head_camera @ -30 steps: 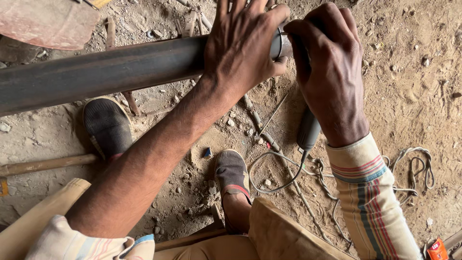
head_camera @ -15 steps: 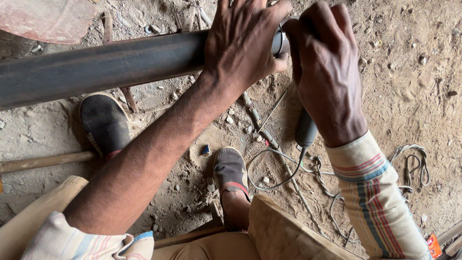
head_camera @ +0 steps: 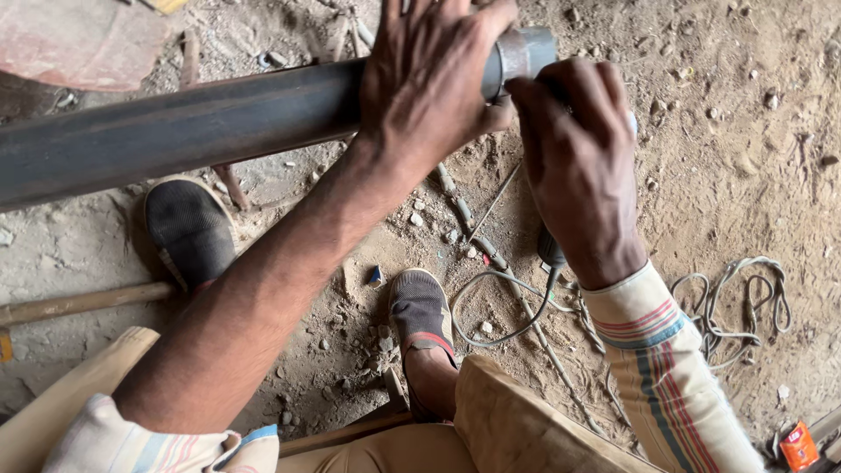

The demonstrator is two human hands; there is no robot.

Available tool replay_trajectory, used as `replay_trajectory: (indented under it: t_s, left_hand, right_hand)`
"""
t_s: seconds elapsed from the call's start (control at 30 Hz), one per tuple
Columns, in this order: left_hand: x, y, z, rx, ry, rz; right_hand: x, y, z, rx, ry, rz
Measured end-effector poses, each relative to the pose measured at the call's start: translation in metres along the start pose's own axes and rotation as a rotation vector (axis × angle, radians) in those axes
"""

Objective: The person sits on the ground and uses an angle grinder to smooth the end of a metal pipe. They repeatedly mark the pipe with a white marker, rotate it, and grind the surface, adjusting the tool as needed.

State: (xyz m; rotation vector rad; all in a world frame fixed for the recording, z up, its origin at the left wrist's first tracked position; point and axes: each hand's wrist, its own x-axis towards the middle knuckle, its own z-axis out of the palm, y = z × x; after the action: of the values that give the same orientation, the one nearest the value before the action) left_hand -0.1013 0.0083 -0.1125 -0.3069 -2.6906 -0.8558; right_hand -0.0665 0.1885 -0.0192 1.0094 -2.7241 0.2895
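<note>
Your left hand (head_camera: 429, 83) lies flat over the long steel pipe (head_camera: 193, 123) above the dirt floor (head_camera: 745, 158), right hand (head_camera: 578, 171) clenched on a corded tool (head_camera: 550, 252); the pipe looks heavy, rigid, smooth, so brace it near the ground end.

One dark pipe (head_camera: 193, 123) is lying across the view, two hands are showing (left hand (head_camera: 429, 79), right hand (head_camera: 578, 166)), two shoes (head_camera: 188, 228) are standing below, and one orange packet (head_camera: 798, 445) is lying on the floor.
</note>
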Motion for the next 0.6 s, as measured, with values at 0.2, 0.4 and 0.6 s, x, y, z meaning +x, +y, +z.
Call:
replay_trajectory:
  t_s: [0.2, 0.4, 0.6]
  left_hand:
    - [-0.001, 0.0, -0.023, -0.123, 0.203, 0.179]
    - [-0.012, 0.001, -0.036, 0.4, -0.208, 0.06]
    - [-0.002, -0.001, -0.029, 0.467, -0.191, 0.144]
  right_hand:
    - [-0.02, 0.018, -0.019, 0.159, 0.204, 0.177]
    - [-0.06, 0.013, -0.016, 0.228, 0.142, 0.369]
    - [-0.072, 0.006, -0.018, 0.26, 0.136, 0.405]
